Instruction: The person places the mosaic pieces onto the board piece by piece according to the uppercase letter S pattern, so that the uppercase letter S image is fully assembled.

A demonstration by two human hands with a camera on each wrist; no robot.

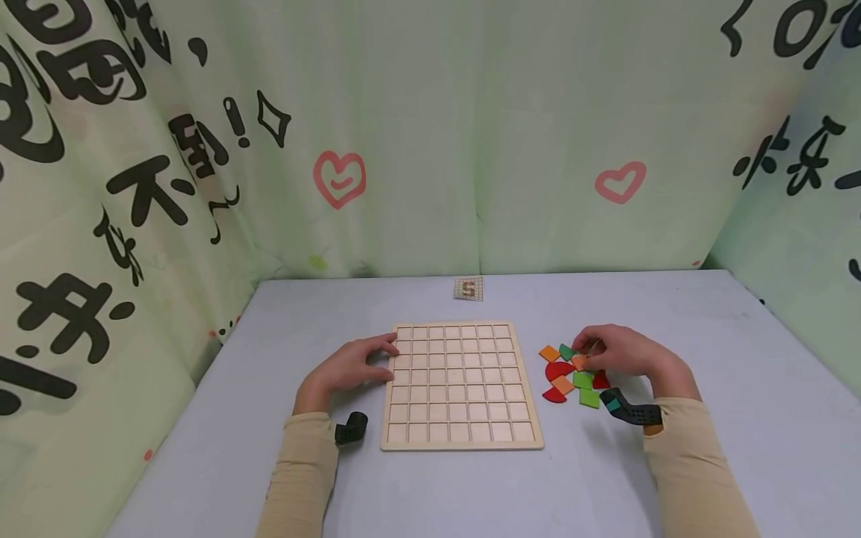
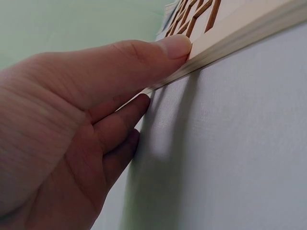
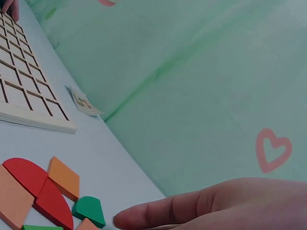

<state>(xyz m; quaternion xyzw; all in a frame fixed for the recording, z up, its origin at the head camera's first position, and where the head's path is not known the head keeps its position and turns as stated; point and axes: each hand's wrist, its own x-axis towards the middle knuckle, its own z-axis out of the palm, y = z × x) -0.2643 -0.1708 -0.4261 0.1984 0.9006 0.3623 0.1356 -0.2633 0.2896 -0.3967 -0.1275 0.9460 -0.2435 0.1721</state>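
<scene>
At the left edge of the wooden grid board (image 1: 460,447), my left hand (image 1: 346,366) rests with thumb and fingertips apart. Its thumb (image 2: 175,47) touches the board's rim in the left wrist view, the other fingers stretched out below. My right hand (image 1: 622,351) is over a group of coloured pieces right of the board, its index finger (image 3: 158,214) stretched out close to a dark green piece (image 3: 88,210). By the right thumb and index fingertip lies an orange piece (image 1: 579,362), partly covered. A red rounded piece (image 1: 558,370) and a light green piece (image 1: 589,398) lie nearby.
A small patterned card (image 1: 468,288) lies at the back edge of the white table (image 1: 471,493). A pale green curtain (image 1: 484,149) with black writing and red hearts hangs behind and beside it. Each wrist wears a black band, one a black strap (image 1: 635,413) near the pieces.
</scene>
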